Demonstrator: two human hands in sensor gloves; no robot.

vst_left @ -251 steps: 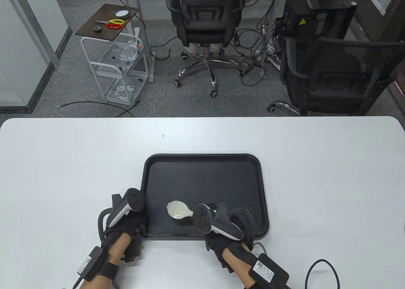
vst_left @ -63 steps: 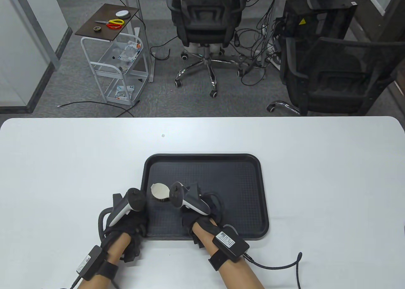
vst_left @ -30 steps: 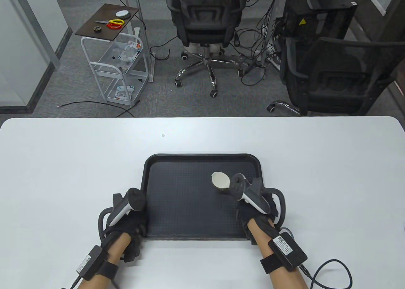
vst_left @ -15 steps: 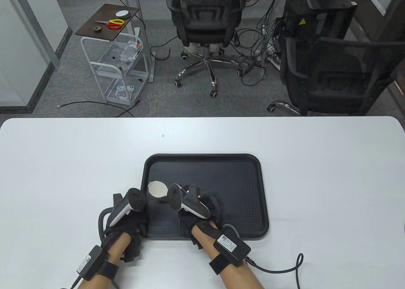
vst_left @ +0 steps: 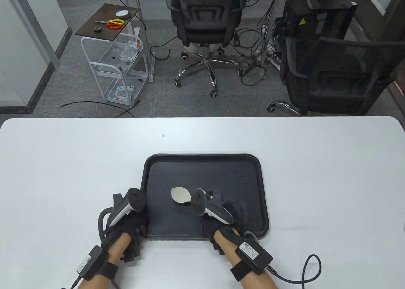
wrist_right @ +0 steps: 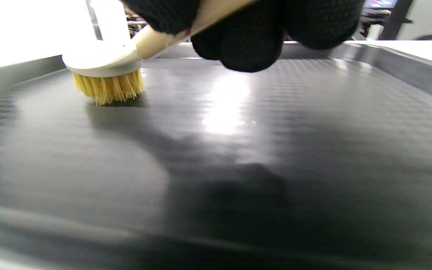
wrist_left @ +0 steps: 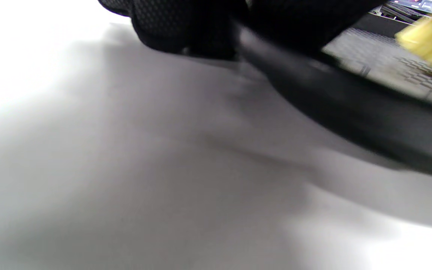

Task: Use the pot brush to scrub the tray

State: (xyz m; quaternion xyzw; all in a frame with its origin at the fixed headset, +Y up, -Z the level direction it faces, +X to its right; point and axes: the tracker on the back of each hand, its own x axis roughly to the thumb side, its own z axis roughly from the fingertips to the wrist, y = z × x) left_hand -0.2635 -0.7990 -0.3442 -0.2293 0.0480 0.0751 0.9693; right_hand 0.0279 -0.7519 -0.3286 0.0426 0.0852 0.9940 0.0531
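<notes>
A black textured tray (vst_left: 246, 175) lies on the white table. My right hand (vst_left: 221, 218) grips the cream handle of a pot brush (vst_left: 180, 195); the round head sits near the tray's middle left. In the right wrist view the yellow bristles of the brush (wrist_right: 107, 84) press on the tray floor (wrist_right: 276, 131), with my gloved fingers (wrist_right: 253, 41) curled round the handle. My left hand (vst_left: 131, 221) holds the tray's near left corner. The left wrist view shows its fingers (wrist_left: 186, 26) on the tray rim (wrist_left: 336, 101) and the bristles (wrist_left: 431, 41) at the far right.
The white table (vst_left: 63, 162) spreads wide to both sides and behind the tray. A small speck (vst_left: 163, 135) lies on it beyond the tray. Office chairs (vst_left: 205, 23) and a wire cart (vst_left: 117, 58) stand on the floor past the table's far edge.
The brush has swept across the tray: at the right a second ago, at the left edge half a second ago, now back toward the middle. My left hand has stayed on the corner.
</notes>
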